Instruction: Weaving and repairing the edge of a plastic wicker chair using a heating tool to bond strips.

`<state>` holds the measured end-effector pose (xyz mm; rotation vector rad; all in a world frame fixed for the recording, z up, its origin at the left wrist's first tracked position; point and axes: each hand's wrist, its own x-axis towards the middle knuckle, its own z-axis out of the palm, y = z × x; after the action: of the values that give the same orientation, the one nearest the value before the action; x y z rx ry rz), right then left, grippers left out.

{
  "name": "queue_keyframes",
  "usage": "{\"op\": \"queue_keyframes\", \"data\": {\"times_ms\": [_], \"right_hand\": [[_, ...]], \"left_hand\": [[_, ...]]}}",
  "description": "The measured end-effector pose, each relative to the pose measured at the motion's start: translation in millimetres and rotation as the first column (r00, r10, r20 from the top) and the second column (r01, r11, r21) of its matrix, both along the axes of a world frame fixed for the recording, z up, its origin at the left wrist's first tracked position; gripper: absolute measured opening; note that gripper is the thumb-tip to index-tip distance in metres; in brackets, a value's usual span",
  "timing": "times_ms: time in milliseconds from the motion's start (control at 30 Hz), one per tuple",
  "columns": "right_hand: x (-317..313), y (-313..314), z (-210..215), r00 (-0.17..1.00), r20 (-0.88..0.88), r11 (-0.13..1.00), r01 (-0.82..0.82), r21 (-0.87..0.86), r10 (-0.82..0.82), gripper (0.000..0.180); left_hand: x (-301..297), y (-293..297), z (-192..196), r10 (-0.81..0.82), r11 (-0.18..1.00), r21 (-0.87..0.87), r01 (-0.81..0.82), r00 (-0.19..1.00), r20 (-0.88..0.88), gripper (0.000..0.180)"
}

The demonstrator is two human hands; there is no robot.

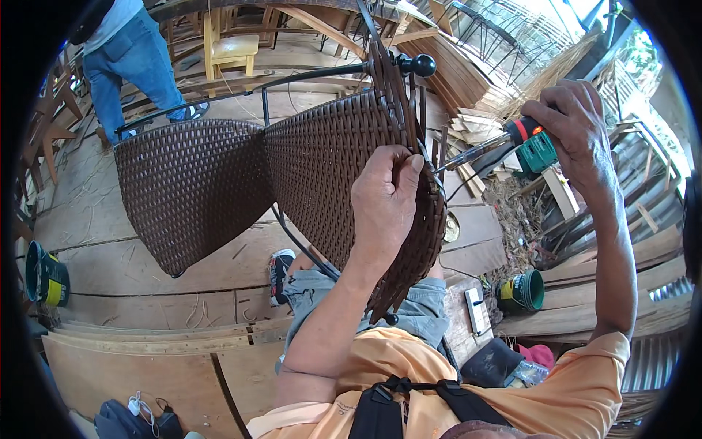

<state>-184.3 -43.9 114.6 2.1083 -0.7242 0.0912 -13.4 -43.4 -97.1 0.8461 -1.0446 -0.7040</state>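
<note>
Plank floor below; left hand (pixel 385 197) pinching wicker chair (pixel 322 161) edge, right hand (pixel 578 124) raised, gripping screwdriver (pixel 497 145)

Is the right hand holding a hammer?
No, the right hand grips a screwdriver with an orange-and-black handle, its tip at the woven chair.

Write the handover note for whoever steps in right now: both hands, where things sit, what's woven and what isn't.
Left hand: pinching the strips at the rim of the brown woven chair, which rests across the lap.
Right hand: gripping a screwdriver, tip at the rim beside the left fingers.
Done: seat and back panels look fully woven.
Left: loose strip ends stick out along the rim, not tucked in.
Nearby: green bucket on the floor, right.
</note>
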Motion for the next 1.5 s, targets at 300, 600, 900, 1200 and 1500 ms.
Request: {"op": "queue_keyframes", "data": {"times_ms": [300,600,900,1200,1500], "right_hand": [[5.2,-3.2,4.1,0.994,-0.105,0.999,-0.025,-0.025,0.022,0.029],[6.9,-4.0,6.0,0.987,-0.16,0.998,-0.005,-0.067,-0.006,0.03],[11.6,-12.2,8.6,0.975,-0.222,0.991,-0.041,-0.124,0.012,0.029],[19.4,-18.1,13.8,0.96,-0.281,0.99,-0.04,-0.132,0.002,0.028],[24.2,-22.6,19.2,0.941,-0.339,0.992,-0.056,-0.117,0.014,0.026]], "left_hand": [[0.5,0.7,1.3,-0.009,0.999,0.033,0.009,1.0,0.003,0.019],[0.0,-0.8,0.5,0.007,1.0,0.002,-0.007,1.0,0.006,0.02],[1.5,0.9,2.4,-0.022,0.999,0.039,0.022,1.0,0.0,0.019],[2.6,2.2,5.5,-0.032,0.998,0.06,0.033,0.999,-0.016,0.02],[6.5,-3.5,-2.8,-0.063,0.998,-0.005,0.063,0.996,-0.069,0.021]]}}
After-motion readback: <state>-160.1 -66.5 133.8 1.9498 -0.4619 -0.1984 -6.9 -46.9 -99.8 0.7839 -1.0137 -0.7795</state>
